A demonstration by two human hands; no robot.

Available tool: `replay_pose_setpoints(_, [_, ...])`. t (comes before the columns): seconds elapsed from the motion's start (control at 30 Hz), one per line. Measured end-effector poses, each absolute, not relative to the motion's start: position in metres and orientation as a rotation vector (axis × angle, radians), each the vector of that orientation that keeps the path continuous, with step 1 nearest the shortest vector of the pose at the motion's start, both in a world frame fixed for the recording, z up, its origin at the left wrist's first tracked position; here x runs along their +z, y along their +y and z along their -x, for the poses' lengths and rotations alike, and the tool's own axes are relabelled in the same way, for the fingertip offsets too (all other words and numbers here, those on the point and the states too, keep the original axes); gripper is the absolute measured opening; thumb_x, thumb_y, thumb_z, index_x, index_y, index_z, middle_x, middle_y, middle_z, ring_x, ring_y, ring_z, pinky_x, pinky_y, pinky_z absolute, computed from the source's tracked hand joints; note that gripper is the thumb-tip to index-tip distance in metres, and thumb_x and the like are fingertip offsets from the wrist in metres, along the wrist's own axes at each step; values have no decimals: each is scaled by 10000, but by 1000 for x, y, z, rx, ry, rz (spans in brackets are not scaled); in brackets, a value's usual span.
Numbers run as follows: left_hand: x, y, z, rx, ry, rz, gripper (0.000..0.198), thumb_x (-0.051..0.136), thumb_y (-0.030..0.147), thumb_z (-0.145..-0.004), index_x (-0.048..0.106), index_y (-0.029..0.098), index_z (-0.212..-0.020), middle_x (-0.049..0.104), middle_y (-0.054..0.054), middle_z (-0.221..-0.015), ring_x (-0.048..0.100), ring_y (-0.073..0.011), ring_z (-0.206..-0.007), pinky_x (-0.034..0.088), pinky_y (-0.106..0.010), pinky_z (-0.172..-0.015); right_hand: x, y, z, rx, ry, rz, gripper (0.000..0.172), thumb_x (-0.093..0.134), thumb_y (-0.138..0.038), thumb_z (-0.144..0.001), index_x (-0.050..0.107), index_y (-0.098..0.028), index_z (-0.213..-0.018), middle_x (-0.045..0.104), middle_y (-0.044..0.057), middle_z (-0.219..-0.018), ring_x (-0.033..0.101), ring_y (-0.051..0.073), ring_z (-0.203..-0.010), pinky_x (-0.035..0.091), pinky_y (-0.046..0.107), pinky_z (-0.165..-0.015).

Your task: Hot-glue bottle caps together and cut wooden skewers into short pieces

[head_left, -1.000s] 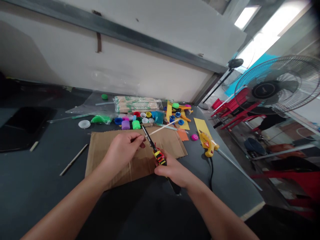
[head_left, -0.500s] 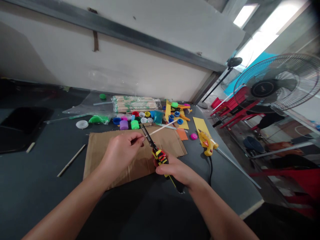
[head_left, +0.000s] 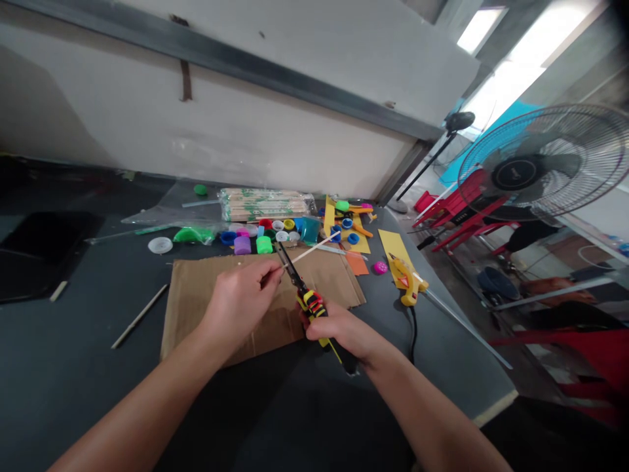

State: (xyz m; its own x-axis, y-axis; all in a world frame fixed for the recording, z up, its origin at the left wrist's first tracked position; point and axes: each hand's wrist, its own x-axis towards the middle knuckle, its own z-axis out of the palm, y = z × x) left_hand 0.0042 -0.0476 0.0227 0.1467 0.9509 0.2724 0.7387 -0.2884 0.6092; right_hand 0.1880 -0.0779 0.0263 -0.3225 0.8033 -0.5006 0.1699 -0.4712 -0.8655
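My left hand (head_left: 240, 307) pinches a thin white stick (head_left: 312, 250) between its fingertips, over a sheet of brown cardboard (head_left: 206, 295). My right hand (head_left: 339, 331) grips a pair of black-bladed snips (head_left: 310, 305) with yellow, red and black handles. The stick crosses the snips' pointed tips (head_left: 285, 262), though I cannot tell whether it lies between the blades. Both hands are above the cardboard, and part of the handles is hidden by my right hand.
Colored bottle caps (head_left: 264, 244) and a bagged bundle of wooden sticks (head_left: 260, 204) lie beyond the cardboard. To the right are yellow paper (head_left: 396, 249) and a yellow glue gun (head_left: 407, 282). A loose stick (head_left: 140, 324) lies left. A fan (head_left: 540, 160) and red chairs (head_left: 472, 219) stand off the table.
The whole view has drifted slightly left. The white stick's far end sits a little further left against the snips, and both hands have barely moved.
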Motion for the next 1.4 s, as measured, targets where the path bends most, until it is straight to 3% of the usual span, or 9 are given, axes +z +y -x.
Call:
replay_pose_setpoints(0.23, [26, -47, -3, 896, 1614, -2045, 232, 464, 250, -872, 688, 209, -830, 733, -27, -826, 628, -173, -719, 370, -267, -629, 26, -80, -178, 1765, -1343, 1480, 273, 552, -138, -502, 474, -197, -758, 431, -62, -634, 365, 100, -579, 276, 245, -529])
replay_pose_setpoints(0.4, [15, -43, -5, 850, 1570, -1993, 195, 497, 252, -844, 687, 211, -829, 729, -24, -783, 639, -177, -708, 390, -266, -622, 11, -72, -172, 1745, -1053, 1461, 266, 504, -200, -489, 435, -216, -745, 371, -100, -544, 307, 73, -435, 263, 237, -448])
replay_pose_setpoints(0.57, [6, -35, 0, 841, 1571, -1911, 196, 497, 298, -838, 674, 215, -823, 725, -30, -782, 645, -200, -729, 407, -280, -628, 12, -68, -175, 1809, -1103, 1413, 328, 542, -171, -486, 470, -201, -805, 458, -90, -605, 380, 64, -440, 302, 228, -463])
replay_pose_setpoints(0.73, [1, -31, 3, 946, 1351, -1575, 219, 496, 369, -864, 623, 203, -798, 681, -13, -728, 592, -161, -625, 417, -254, -558, 19, -76, -183, 1955, -1094, 1322, 338, 567, -154, -520, 506, -189, -850, 514, -59, -667, 441, 77, -480, 336, 234, -509])
replay_pose_setpoints(0.9, [-1, -32, 1, 1055, 1022, -1235, 199, 588, 388, -843, 615, 193, -870, 705, -26, -806, 623, -138, -694, 487, -246, -659, 25, -82, -198, 1948, -1088, 1211, 362, 629, -221, -573, 557, -184, -926, 536, -30, -728, 487, 99, -561, 374, 247, -574])
replay_pose_setpoints(1.03, [1, -34, 4, 1040, 937, -1057, 197, 634, 380, -827, 592, 200, -894, 714, -11, -812, 621, -109, -649, 515, -239, -672, 27, -82, -208, 1679, -1324, 1350, 390, 654, -277, -655, 568, -201, -1027, 581, -4, -843, 543, 146, -733, 425, 277, -699])
replay_pose_setpoints(1.17, [5, -36, 7, 1028, 913, -971, 216, 676, 359, -803, 570, 199, -904, 707, -9, -831, 637, -112, -634, 540, -242, -616, 25, -75, -216, 1167, -1705, 1545, 536, 644, -297, -703, 493, -217, -1212, 602, 43, -1061, 550, 231, -1005, 421, 374, -893])
replay_pose_setpoints(1.3, [5, -35, 12, 1029, 882, -926, 239, 715, 335, -770, 566, 184, -882, 706, -21, -836, 645, -113, -618, 549, -233, -571, 22, -68, -222, 617, -1942, 1842, 647, 630, -341, -698, 434, -160, -1286, 538, 144, -1196, 476, 325, -1161, 384, 447, -955])
replay_pose_setpoints(1.4, [3, -33, 17, 1037, 866, -869, 247, 731, 323, -754, 559, 181, -861, 703, -19, -799, 638, -109, -606, 545, -218, -544, 19, -64, -220, 392, -2029, 2036, 678, 630, -387, -697, 434, -114, -1285, 514, 197, -1218, 455, 362, -1178, 374, 466, -955])
